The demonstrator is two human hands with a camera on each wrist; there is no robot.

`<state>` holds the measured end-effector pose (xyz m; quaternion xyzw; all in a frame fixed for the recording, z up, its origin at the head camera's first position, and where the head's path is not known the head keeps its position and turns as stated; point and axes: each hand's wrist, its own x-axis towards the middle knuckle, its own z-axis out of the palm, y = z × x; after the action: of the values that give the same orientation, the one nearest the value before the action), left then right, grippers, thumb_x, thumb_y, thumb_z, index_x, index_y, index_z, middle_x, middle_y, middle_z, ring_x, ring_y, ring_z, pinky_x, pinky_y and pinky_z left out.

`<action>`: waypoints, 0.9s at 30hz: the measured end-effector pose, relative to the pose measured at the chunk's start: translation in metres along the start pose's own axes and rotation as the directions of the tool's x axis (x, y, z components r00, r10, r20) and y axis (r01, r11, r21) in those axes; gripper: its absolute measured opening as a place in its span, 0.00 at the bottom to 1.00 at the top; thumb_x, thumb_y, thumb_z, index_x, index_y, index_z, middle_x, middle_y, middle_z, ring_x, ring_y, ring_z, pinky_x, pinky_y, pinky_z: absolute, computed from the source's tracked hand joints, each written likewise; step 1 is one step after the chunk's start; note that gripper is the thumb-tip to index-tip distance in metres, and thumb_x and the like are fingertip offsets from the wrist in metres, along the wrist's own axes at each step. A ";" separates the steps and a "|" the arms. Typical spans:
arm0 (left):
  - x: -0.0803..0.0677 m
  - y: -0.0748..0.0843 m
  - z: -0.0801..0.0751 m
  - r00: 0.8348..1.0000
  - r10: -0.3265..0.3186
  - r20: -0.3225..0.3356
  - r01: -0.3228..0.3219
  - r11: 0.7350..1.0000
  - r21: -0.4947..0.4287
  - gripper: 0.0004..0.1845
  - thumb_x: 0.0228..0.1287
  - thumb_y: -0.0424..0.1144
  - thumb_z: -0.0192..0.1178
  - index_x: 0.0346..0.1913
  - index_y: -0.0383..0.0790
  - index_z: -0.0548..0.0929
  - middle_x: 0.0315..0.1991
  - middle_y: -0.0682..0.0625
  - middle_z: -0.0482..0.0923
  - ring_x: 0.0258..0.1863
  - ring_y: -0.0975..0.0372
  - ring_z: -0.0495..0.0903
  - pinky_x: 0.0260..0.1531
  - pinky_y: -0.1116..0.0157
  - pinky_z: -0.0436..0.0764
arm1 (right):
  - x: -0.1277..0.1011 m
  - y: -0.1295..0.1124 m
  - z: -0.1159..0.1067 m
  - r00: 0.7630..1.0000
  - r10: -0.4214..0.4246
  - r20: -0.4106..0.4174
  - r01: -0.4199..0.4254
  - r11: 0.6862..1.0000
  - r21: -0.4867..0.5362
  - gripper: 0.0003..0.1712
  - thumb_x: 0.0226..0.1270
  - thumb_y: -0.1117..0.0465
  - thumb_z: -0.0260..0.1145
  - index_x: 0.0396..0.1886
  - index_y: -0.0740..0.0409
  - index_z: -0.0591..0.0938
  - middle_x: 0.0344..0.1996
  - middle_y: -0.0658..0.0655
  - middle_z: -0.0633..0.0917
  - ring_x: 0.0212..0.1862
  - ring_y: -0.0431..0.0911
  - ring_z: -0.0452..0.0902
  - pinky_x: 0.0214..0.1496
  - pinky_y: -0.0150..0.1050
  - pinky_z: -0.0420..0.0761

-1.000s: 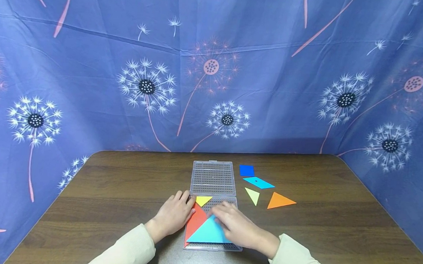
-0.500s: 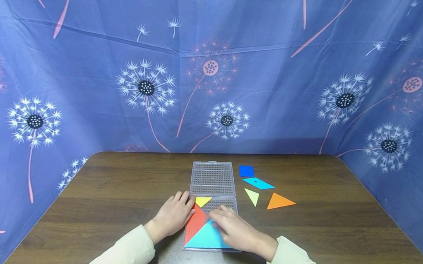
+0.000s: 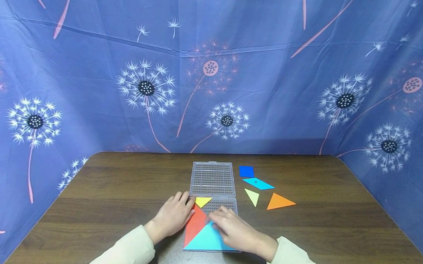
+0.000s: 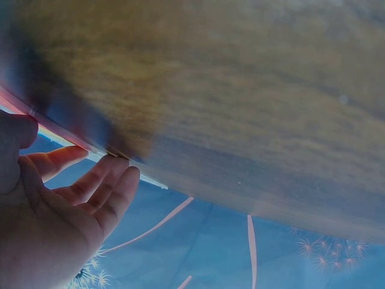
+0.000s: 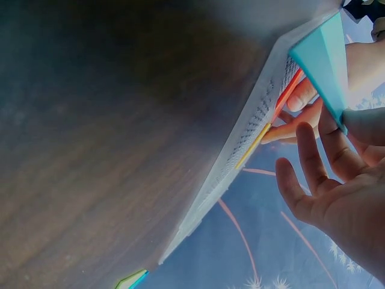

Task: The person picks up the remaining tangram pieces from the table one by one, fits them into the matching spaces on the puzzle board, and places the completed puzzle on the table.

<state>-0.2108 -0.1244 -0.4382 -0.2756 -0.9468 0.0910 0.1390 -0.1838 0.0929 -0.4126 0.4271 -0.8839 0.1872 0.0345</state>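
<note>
Dark wood surface point(image 3: 127, 183) against patterned cloth.
A blue dandelion-print fabric backdrop point(image 3: 216, 67) encloses it behind and on both sides.

No text, label, brand, number or sign can be read anywhere in these views.

Head view overlooks table point(image 3: 119, 191); wrist views close, sharing tray point(image 3: 213, 183).

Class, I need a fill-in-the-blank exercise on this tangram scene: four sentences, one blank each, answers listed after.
1. The right hand rests on the ______ triangle in the tray.
2. The left hand touches the ______ triangle.
3. At the tray's far edge lies a small ______ triangle.
4. The blue loose piece on the table is a ______.

Answers: cyan; red; yellow; square
</note>
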 end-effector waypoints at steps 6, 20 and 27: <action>0.000 0.000 -0.001 1.000 -0.001 0.000 0.001 1.000 0.001 0.22 0.65 0.50 0.50 0.56 0.41 0.75 0.47 0.45 0.72 0.43 0.56 0.72 0.42 0.60 0.76 | 0.000 0.001 0.000 1.000 -0.003 -0.006 0.003 1.000 -0.025 0.12 0.64 0.65 0.56 0.47 0.57 0.78 0.45 0.50 0.83 0.50 0.42 0.73 0.56 0.46 0.71; 0.000 0.000 -0.002 1.000 -0.003 0.007 0.003 1.000 0.000 0.22 0.65 0.51 0.50 0.56 0.41 0.75 0.48 0.45 0.72 0.44 0.56 0.72 0.43 0.60 0.76 | 0.001 0.002 0.001 1.000 0.003 -0.024 -0.003 1.000 -0.031 0.12 0.62 0.66 0.58 0.46 0.57 0.79 0.45 0.52 0.83 0.53 0.44 0.76 0.62 0.53 0.65; -0.001 0.001 -0.003 1.000 -0.005 0.011 0.005 1.000 0.001 0.22 0.65 0.51 0.50 0.56 0.41 0.74 0.48 0.45 0.72 0.44 0.56 0.72 0.43 0.60 0.76 | 0.001 0.002 0.001 1.000 0.029 -0.006 -0.029 0.999 -0.024 0.12 0.62 0.64 0.59 0.46 0.57 0.80 0.43 0.50 0.84 0.51 0.43 0.75 0.60 0.49 0.68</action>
<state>-0.2092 -0.1240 -0.4361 -0.2728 -0.9482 0.0926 0.1341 -0.1855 0.0930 -0.4137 0.4132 -0.8921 0.1782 0.0394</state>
